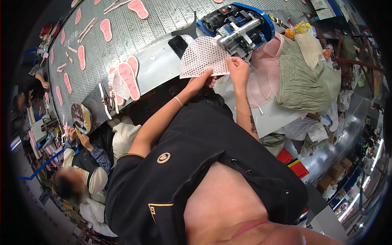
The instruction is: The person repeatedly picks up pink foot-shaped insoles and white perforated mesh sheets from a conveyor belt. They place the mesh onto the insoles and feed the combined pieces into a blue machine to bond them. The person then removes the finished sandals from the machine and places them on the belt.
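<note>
mesh w/ white honeycomb holes, one sheet [203,57], lies flat on the table [281,114] edge, fed under the blue-framed machine [237,24]. left hand [203,80] pinches its near edge, right hand [238,70] pinches the corner by the machine, keeping it taut. more pink mesh pieces [267,65] wait just beside, rt side.

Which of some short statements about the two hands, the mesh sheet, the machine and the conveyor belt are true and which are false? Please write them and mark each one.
1. Both hands hold the white mesh sheet. True: the left hand and the right hand grip its lower edge.
2. The mesh sheet lies flat on the conveyor belt. False: it is held up at the blue and black machine.
3. Pink sole-shaped pieces lie on the belt. True.
4. The left wrist is bare. False: it wears a thin bracelet.
5. No pink mesh is near the machine. False: pink mesh pieces lie to its right.
</note>
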The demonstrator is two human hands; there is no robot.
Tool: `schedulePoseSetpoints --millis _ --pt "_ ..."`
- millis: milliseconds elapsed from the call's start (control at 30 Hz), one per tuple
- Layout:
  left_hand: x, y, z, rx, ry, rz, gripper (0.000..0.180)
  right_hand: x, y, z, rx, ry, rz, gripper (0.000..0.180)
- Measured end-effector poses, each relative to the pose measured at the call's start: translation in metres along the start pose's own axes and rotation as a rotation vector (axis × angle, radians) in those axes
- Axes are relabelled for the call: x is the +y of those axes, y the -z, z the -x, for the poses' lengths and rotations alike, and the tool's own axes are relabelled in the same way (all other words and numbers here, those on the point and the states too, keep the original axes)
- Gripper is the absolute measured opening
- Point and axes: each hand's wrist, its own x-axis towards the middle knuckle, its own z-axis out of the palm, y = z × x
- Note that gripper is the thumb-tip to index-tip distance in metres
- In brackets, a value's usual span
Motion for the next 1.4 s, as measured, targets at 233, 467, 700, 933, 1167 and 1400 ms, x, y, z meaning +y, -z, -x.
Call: schedulePoseSetpoints --millis 233,467,700,933,1167,1400 --pt "0.003 -0.008 -0.028 0.187 -0.096 0.088 0.048 -0.015 0.010 -0.002 -0.067 -0.050 -0.194 0.018" --pt "0.012 0.070 -0.029 0.491 -0.144 0.133 0.043 -0.033 -0.010 0.015 -0.282 -0.056 -0.317 0.017" --pt "0.002 0.149 0.026 0.618 -0.118 -0.352 0.052 -0.052 -0.062 0.026 -0.483 -0.104 -0.292 0.021" --pt "0.006 0.207 0.045 0.841 -0.415 -0.873 0.030 -0.075 -0.125 0.015 -0.598 -0.048 -0.152 0.021" --pt "0.081 0.231 0.054 0.776 -0.273 -0.785 0.025 -0.102 -0.173 -0.023 -0.603 -0.092 -0.063 0.020" --pt "0.125 0.284 0.018 0.712 -0.291 -0.464 0.019 -0.089 -0.257 -0.185 -0.443 0.201 0.213 0.035"
